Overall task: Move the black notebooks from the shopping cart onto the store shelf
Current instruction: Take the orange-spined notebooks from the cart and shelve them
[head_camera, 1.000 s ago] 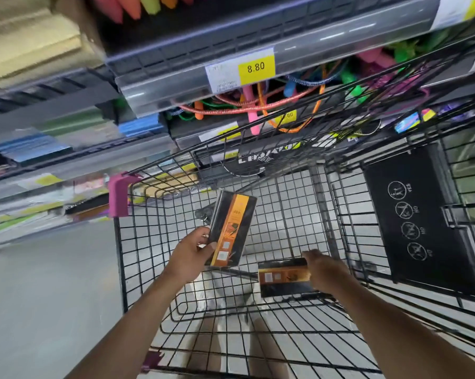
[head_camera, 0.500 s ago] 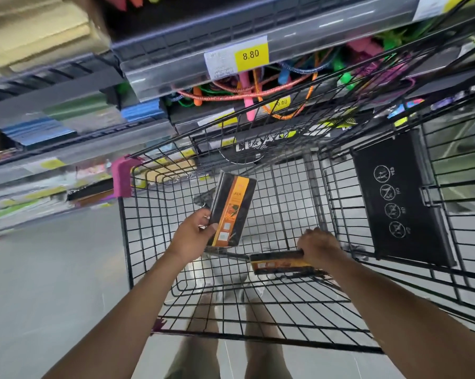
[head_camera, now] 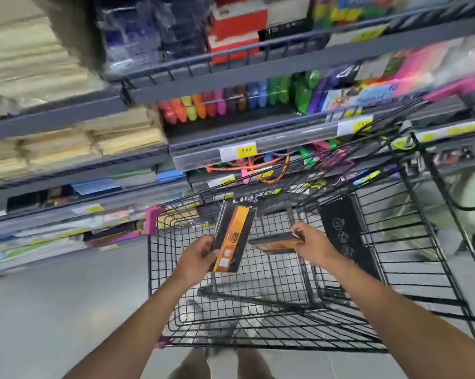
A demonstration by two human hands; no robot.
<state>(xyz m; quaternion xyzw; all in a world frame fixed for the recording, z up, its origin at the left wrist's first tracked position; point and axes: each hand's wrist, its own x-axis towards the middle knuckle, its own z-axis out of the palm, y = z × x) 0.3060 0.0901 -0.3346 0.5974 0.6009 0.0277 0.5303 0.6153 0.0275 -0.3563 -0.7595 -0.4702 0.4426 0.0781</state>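
Your hands are over the cart [head_camera: 152, 269], with open room around them. Your left hand [head_camera: 196, 258] grips a notebook [head_camera: 232, 236] upright, nearer the cart's left wall. Your right hand [head_camera: 314, 246] holds a second notebook [head_camera: 274, 242] flat, just beside the first. The shelf [head_camera: 285, 142] stands past the cart's far edge. The floor [head_camera: 53, 296] is grey.

Bright even light, blurred edges (wide-angle warp)
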